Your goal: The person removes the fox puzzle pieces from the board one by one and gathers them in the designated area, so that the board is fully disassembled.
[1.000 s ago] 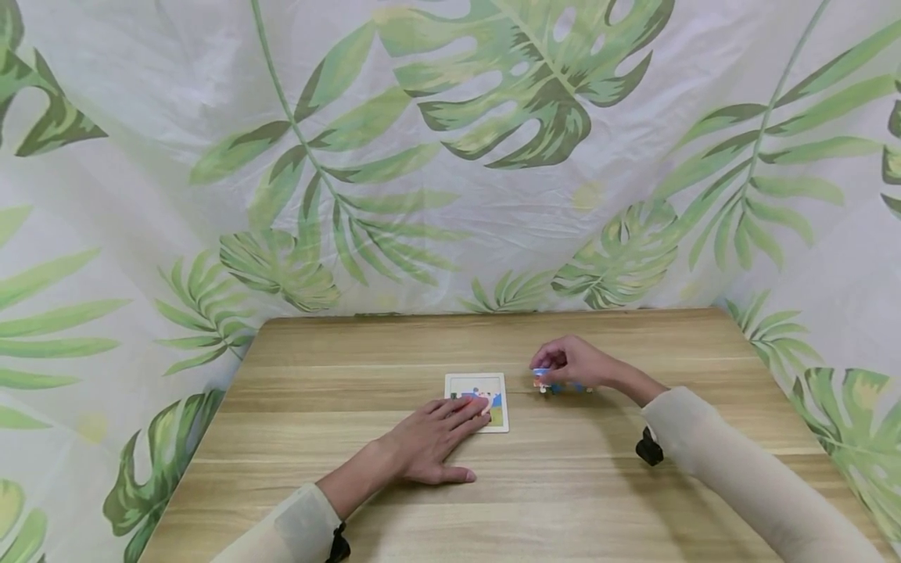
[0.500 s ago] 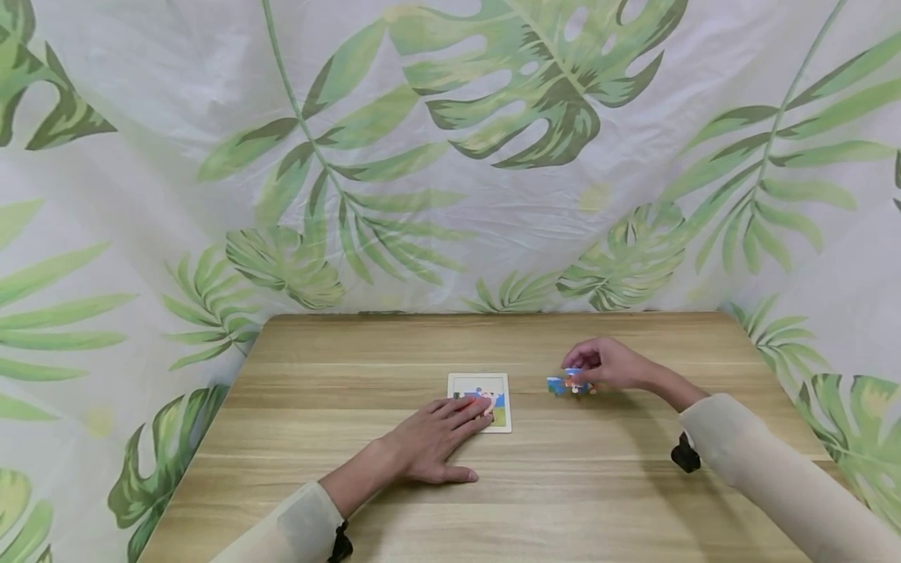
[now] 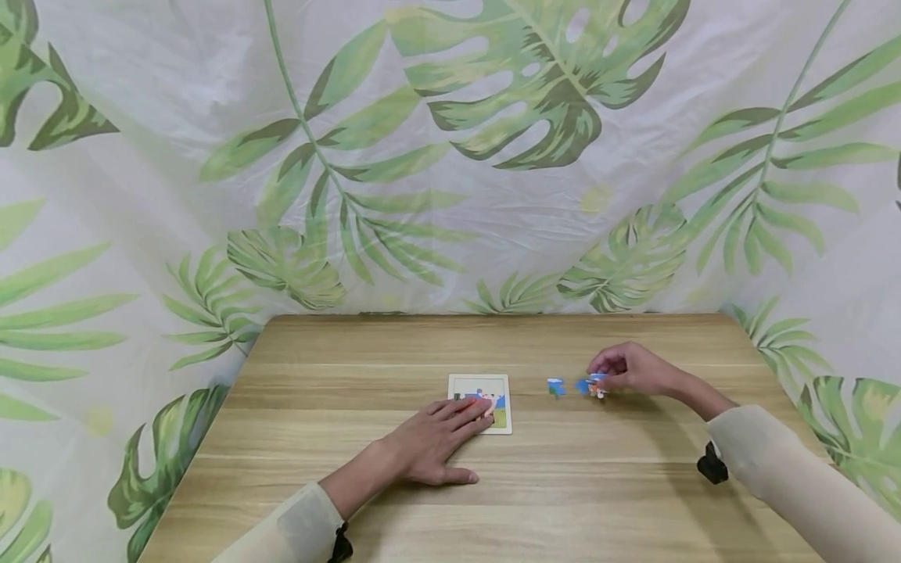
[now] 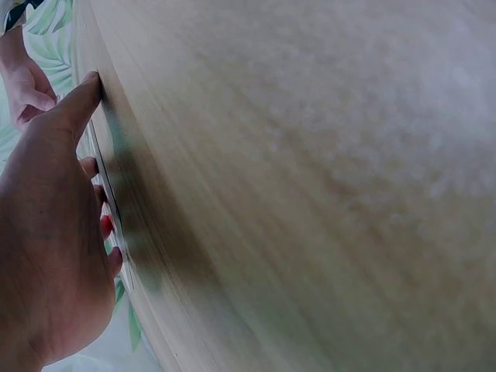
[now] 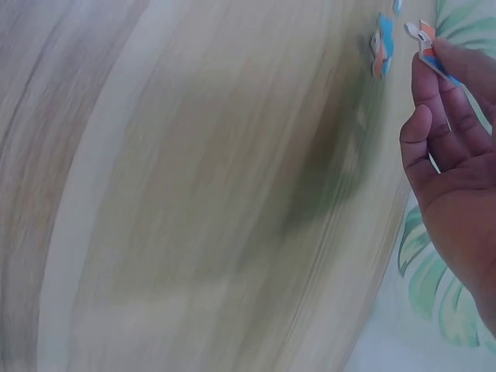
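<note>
My left hand (image 3: 439, 438) lies flat with straight fingers over a small square puzzle board (image 3: 508, 414). The board has a white rim and a partly covered colourful picture. On the right, my right hand (image 3: 637, 369) pinches a jigsaw piece (image 5: 428, 53) between thumb and fingers; it is orange, blue and white. In the right wrist view that piece is held up close beside another jigsaw piece (image 5: 381, 46) on the table. A blue and white piece (image 3: 556, 387) lies between the board and my right hand, with a second blue piece (image 3: 583, 386) right by the fingertips.
The wood-grain table (image 3: 352, 344) runs back to a leaf-printed cloth (image 3: 422, 258), which hangs behind it and at both sides. Dark wrist straps show at the left cuff (image 3: 341, 543) and the right cuff (image 3: 712, 464).
My right hand has moved to the right with the pinched jigsaw piece, away from the board and across the loose pieces, uncovering the blue ones. My left hand stays on the board.
</note>
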